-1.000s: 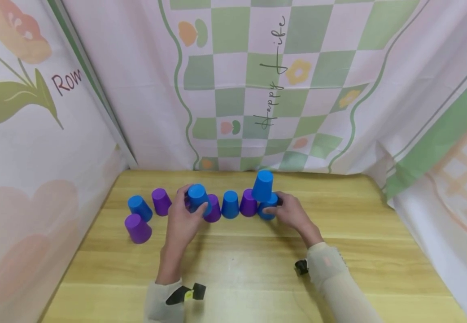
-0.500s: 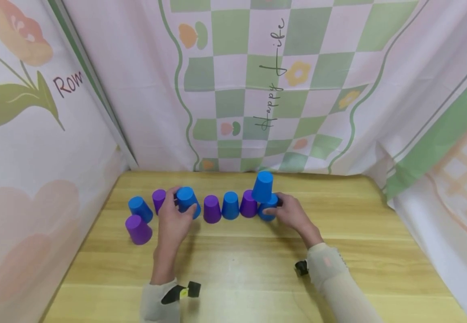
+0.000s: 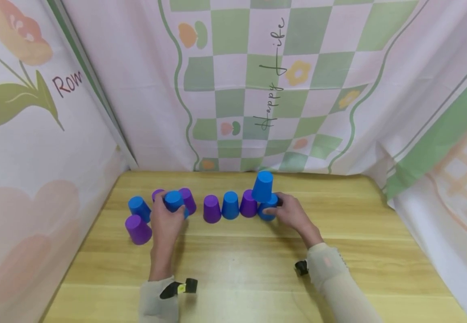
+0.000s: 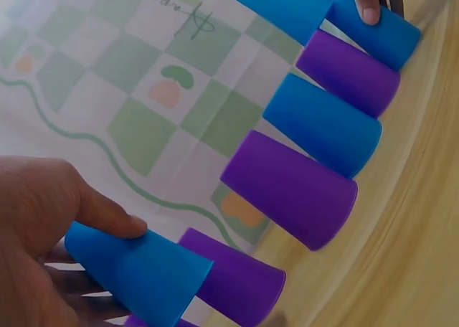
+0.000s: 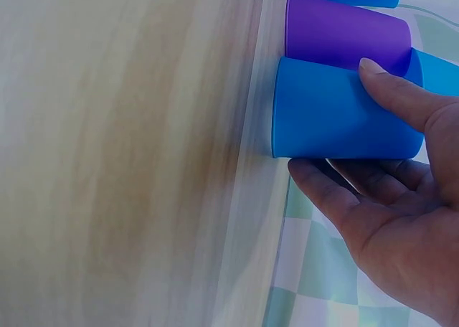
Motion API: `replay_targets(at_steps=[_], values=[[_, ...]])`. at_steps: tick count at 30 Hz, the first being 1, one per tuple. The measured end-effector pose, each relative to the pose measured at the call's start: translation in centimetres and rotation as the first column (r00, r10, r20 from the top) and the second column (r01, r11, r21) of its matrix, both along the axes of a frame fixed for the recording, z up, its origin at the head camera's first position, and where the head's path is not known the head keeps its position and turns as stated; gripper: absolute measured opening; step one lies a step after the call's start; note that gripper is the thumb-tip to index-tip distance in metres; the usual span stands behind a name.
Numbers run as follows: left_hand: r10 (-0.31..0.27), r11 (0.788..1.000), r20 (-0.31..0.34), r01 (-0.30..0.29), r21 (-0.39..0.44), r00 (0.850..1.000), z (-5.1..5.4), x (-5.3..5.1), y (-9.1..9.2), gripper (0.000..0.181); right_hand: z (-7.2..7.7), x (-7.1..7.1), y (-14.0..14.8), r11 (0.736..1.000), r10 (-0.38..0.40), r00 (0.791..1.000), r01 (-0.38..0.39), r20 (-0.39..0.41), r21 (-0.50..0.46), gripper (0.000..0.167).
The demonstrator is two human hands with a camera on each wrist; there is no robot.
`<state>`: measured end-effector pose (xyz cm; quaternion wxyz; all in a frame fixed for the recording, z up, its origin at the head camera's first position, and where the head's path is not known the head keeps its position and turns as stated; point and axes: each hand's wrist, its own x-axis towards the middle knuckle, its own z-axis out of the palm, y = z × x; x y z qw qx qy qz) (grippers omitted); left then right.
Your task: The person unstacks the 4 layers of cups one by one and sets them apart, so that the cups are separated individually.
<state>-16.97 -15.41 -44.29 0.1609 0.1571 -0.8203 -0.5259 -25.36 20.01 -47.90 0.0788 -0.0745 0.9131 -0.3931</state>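
My left hand [image 3: 167,224] grips an upturned blue cup [image 3: 174,201], thumb on its near side, in front of a purple cup [image 3: 187,201]. The left wrist view shows this blue cup [image 4: 143,273] overlapping the purple one [image 4: 240,278]. At the row's right end, my right hand [image 3: 291,211] holds a blue cup [image 3: 266,211] between thumb and fingers. Another blue cup [image 3: 263,186] rests on top, over that cup and the purple cup [image 3: 248,204] beside it. A blue cup [image 3: 230,205] and a purple cup [image 3: 211,209] continue the row leftward.
On the left of the wooden table [image 3: 233,273] stand a blue cup [image 3: 139,208] and a purple cup [image 3: 138,229], with another purple cup [image 3: 158,193] partly hidden behind my left hand. A checkered curtain [image 3: 273,89] hangs behind the table.
My left hand has moved left with its blue cup, away from the middle purple cup, and slightly lower. A purple cup behind it has come into view. My right hand has stayed in place.
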Motion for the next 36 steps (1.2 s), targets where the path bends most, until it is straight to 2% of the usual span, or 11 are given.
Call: replay_targets(at_steps=[7, 13, 18, 25, 30, 36], values=[[0.095, 0.995, -0.039, -0.096, -0.013, 0.995, -0.9, -0.2, -0.6, 0.058, 0.2, 0.1, 0.0, 1.000, -0.003, 1.000, 0.003, 0.003, 0.001, 0.055], [0.146, 0.989, 0.006, -0.146, -0.019, 0.989, -1.3, -0.2, -0.7, 0.057, 0.2, 0.1, -0.1, 1.000, -0.003, 1.000, 0.003, 0.001, -0.005, 0.056], [0.150, 0.989, 0.056, -0.149, -0.023, 0.987, -1.6, -0.1, -0.8, 0.058, 0.1, 0.1, -0.2, 1.000, -0.003, 1.000, 0.003, 0.004, -0.004, 0.056], [0.165, 0.986, 0.051, -0.164, -0.034, 0.985, -2.4, -0.5, -1.1, 0.057, 0.2, 0.0, -0.2, 1.000, 0.001, 1.000, -0.001, 0.005, 0.009, 0.058], [0.167, 0.986, 0.082, -0.165, -0.034, 0.983, -3.1, -0.5, -1.0, 0.052, 0.1, -0.1, 0.0, 1.000, 0.002, 1.000, -0.002, 0.007, 0.015, 0.058], [0.175, 0.984, 0.125, -0.168, -0.065, 0.977, -3.2, -0.4, -1.0, 0.054, 0.0, -0.1, 0.0, 1.000, 0.004, 1.000, -0.004, 0.010, 0.012, 0.060]])
